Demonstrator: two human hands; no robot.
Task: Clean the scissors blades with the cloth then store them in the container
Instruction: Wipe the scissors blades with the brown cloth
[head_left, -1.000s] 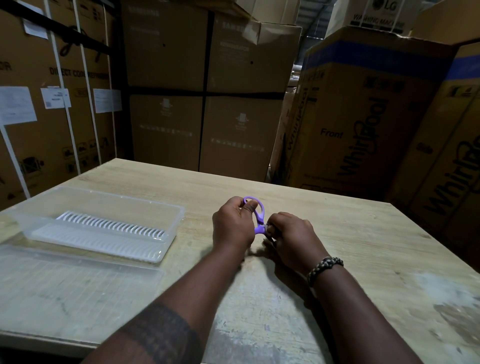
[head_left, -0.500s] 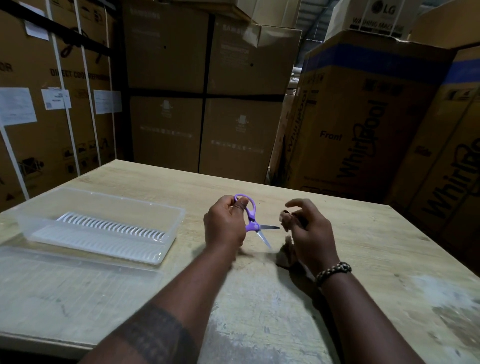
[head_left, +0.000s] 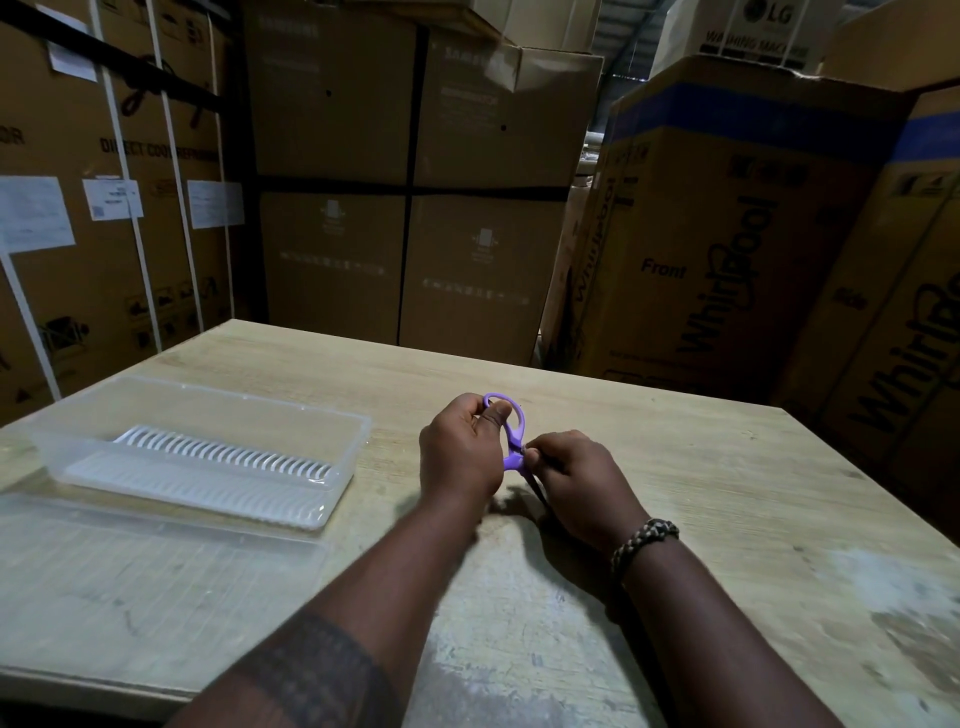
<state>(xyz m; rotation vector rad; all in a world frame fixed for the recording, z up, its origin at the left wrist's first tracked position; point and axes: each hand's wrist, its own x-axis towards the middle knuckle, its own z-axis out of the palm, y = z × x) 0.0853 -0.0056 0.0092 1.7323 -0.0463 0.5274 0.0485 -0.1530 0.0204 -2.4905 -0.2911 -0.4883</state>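
Left hand gripped the scissors by a handle over the table while the right hand pinched their blades, cloth hidden from view, so wiping seemed under way, with storing in the open container left to do.

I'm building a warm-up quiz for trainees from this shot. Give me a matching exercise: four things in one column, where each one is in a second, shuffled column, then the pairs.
Things
1. scissors
2. container
3. lid
4. bracelet

Places
a. round the right wrist
b. flat on the table, nearer the person than the container
c. gripped by the left hand, with the right hand pinching near the blades
d. open on the table, left of both hands

Pairs: 1-c, 2-d, 3-b, 4-a
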